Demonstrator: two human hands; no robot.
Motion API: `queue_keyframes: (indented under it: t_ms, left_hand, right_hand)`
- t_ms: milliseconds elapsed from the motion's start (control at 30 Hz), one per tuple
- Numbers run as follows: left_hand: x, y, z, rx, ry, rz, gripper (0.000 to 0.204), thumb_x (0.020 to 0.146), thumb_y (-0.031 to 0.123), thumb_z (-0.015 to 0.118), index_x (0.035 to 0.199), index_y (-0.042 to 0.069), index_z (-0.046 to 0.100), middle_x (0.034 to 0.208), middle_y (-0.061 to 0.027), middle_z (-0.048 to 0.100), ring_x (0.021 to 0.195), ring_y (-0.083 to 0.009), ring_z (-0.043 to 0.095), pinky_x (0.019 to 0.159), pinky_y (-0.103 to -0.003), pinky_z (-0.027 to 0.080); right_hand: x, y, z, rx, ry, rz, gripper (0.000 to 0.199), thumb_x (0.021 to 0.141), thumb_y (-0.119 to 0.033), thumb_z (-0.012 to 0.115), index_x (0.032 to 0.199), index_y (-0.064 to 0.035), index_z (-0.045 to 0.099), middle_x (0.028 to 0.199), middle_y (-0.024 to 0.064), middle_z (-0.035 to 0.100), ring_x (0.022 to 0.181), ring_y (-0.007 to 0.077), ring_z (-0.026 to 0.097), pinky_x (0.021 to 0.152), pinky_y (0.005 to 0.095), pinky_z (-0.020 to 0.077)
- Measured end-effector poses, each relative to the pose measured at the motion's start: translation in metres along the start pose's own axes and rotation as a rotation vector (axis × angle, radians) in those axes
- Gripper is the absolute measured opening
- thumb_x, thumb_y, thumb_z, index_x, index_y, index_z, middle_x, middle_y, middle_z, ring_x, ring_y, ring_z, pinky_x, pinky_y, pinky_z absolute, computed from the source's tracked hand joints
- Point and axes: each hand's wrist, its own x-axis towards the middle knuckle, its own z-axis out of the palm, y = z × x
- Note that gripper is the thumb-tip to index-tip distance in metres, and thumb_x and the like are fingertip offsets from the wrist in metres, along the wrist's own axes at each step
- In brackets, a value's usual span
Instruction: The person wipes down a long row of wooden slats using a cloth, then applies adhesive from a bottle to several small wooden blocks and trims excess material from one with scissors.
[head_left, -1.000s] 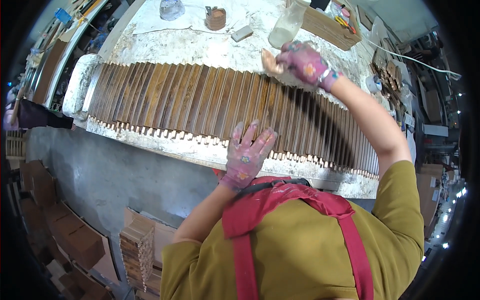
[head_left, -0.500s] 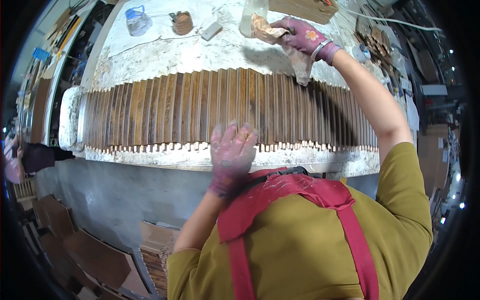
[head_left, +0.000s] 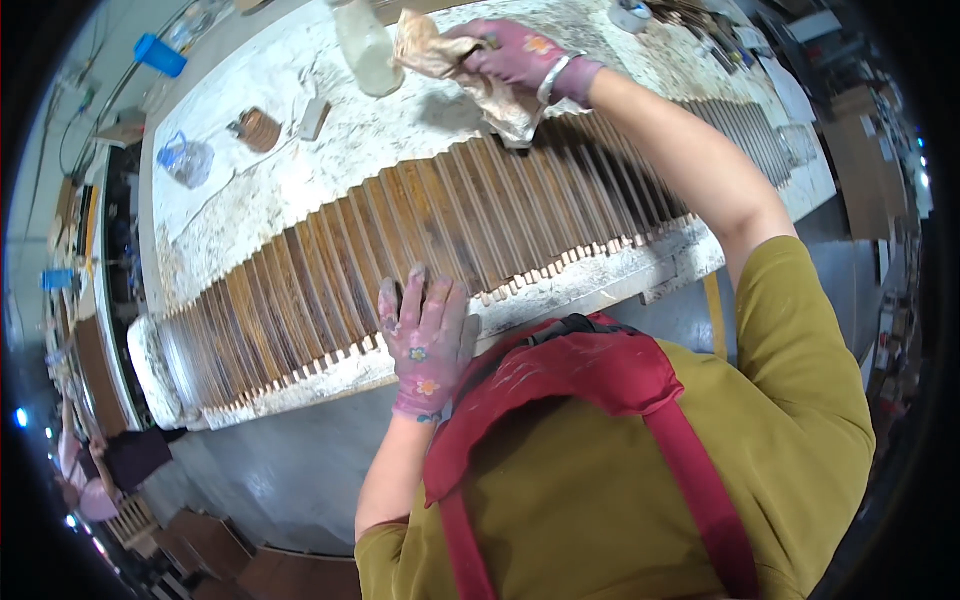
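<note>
A long row of narrow brown wooden strips point(head_left: 385, 210) lies side by side across the white, stained table, their pale ends forming a jagged near edge. My left hand point(head_left: 427, 335), in a purple flowered glove, rests with fingers stretched out on the near ends of the strips. My right hand point(head_left: 520, 55), in a matching glove, is closed around a crumpled beige rag point(head_left: 428, 45). The rag's lower end hangs down to the far edge of the strips. Close by the rag stands a cloudy glass bottle point(head_left: 368, 55).
On the table's far left are a clear jug with a blue handle point(head_left: 185, 160), a ribbed brown object point(head_left: 257, 131) and a small grey block point(head_left: 314, 118). A white cup point(head_left: 629, 14) stands at the far right. Another person point(head_left: 95, 455) is at the left edge.
The view has turned, so the row of strips now slants up to the right. My right hand still grips the rag, near the bottle. My left hand stays at the strips' near edge.
</note>
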Motion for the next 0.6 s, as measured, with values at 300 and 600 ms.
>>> queue_keyframes:
  t_ms: [300, 600]
  left_hand:
    - [0.049, 0.011, 0.017, -0.086, -0.266, 0.346, 0.054, 0.079, 0.025, 0.067, 0.130, 0.010, 0.053, 0.137, -0.0100, 0.046, 0.129, -0.0316, 0.040, 0.108, -0.052, 0.028]
    - [0.067, 0.033, 0.025, -0.059, -0.441, 0.572, 0.060, 0.078, 0.024, 0.064, 0.134, 0.010, 0.048, 0.141, -0.0064, 0.042, 0.130, -0.0268, 0.038, 0.107, -0.048, 0.029]
  right_hand:
    - [-0.100, -0.066, -0.019, -0.502, 0.127, -0.381, 0.037, 0.077, -0.004, 0.057, 0.113, -0.0106, 0.062, 0.105, 0.0118, 0.063, 0.097, 0.0272, 0.063, 0.083, 0.0384, 0.0543]
    - [-0.089, -0.011, 0.062, -0.460, -0.291, -0.205, 0.027, 0.085, -0.022, 0.055, 0.110, -0.0197, 0.065, 0.113, 0.0096, 0.063, 0.106, 0.0290, 0.062, 0.082, 0.0419, 0.0515]
